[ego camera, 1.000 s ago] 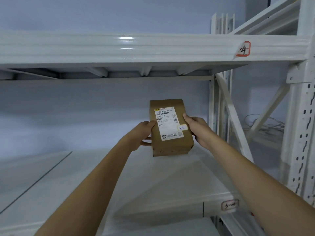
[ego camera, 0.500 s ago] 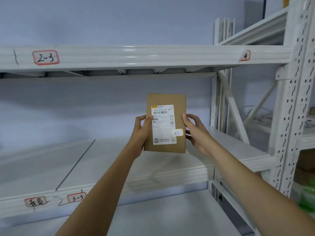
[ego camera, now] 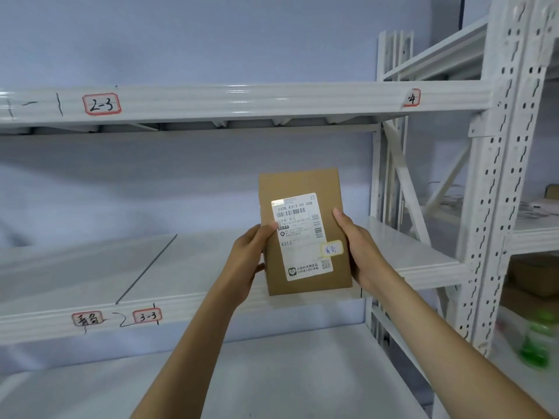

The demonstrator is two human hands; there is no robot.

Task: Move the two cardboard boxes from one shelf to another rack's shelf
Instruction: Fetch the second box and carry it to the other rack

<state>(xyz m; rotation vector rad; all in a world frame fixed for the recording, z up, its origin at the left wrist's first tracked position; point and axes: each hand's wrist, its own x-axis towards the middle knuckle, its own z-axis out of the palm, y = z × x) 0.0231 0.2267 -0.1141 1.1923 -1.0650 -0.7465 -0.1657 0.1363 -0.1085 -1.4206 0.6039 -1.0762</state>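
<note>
Your left hand (ego camera: 252,255) and right hand (ego camera: 361,252) clasp one cardboard box (ego camera: 304,231) by its side edges. It stands upright, shipping label (ego camera: 302,237) facing you, before the white shelf (ego camera: 90,267).

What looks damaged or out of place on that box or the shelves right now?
Nothing stands out. The cardboard box looks intact, its shipping label flat, held upright between the left hand and right hand.
</note>
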